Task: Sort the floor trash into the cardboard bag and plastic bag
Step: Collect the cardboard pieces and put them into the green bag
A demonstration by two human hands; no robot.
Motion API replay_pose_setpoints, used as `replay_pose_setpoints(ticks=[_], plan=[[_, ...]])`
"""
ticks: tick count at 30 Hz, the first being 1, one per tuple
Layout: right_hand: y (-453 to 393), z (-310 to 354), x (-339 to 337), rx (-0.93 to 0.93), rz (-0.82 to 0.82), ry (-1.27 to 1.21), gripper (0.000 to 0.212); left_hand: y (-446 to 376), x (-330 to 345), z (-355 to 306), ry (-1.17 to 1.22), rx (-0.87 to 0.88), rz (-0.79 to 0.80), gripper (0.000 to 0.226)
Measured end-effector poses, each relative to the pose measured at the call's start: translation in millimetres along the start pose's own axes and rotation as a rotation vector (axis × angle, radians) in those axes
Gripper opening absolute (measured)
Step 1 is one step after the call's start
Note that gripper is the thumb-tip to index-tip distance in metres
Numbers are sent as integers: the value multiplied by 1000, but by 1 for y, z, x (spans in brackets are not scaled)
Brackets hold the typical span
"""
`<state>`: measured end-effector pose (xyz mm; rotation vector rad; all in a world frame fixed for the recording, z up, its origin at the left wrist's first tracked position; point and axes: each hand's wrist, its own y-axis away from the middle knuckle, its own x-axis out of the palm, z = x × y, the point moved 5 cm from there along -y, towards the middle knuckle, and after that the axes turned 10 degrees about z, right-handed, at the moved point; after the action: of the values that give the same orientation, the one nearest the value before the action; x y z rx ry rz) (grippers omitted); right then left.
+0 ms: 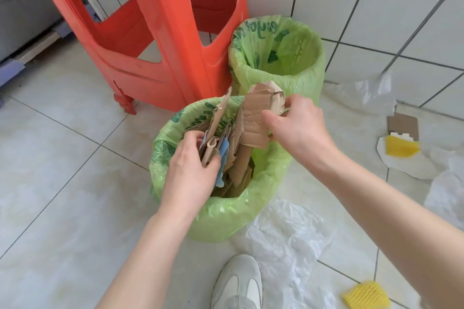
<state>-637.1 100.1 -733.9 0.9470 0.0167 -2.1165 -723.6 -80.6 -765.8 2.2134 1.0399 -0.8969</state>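
Observation:
Two green-lined bags stand on the tile floor. The near bag [221, 211] holds several brown cardboard scraps. My left hand [190, 165] grips a folded cardboard piece [209, 152] inside its mouth. My right hand [298, 128] pinches a corrugated cardboard strip [253, 120] over the bag's far rim. The far bag [283, 75], by the wall, looks almost empty. On the floor lie clear plastic sheets [283, 236] in front, another [369, 94] by the wall, a cardboard scrap [403, 124] and yellow pieces [401, 147].
A red plastic stool [160, 32] stands right behind the bags on the left. A white tiled wall rises at the right. My white shoe [238, 283] is at the bottom. A yellow corrugated piece [367, 295] and more crumpled plastic [447, 190] lie right.

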Motion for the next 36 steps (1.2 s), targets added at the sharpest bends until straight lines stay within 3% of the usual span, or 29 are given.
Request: replay_pose_setpoints(ticks=[8,12,18,20,22,25,28,32,36], plan=[[26,-11,-9,68,103,152,39,2,-9,2,69,28,-130,28],[36,-9,18,65,304,160,27,5,-8,-2,77,75,-161,28],[34,-1,50,57,538,184,32,6,-1,2,-9,76,-85,19],[30,1,41,32,494,209,43,7,1,4,-45,58,-44,20],[27,1,24,-10,319,245,51,10,2,2,-52,50,-31,29],[26,2,7,-96,132,242,36,16,0,-7,4,73,-64,47],[29,3,14,-171,149,272,27,18,-4,-17,48,128,-113,46],[37,1,36,-192,215,415,16,14,-1,-18,-4,124,-103,21],[39,0,39,-188,253,498,31,15,7,-15,-49,97,-79,18]])
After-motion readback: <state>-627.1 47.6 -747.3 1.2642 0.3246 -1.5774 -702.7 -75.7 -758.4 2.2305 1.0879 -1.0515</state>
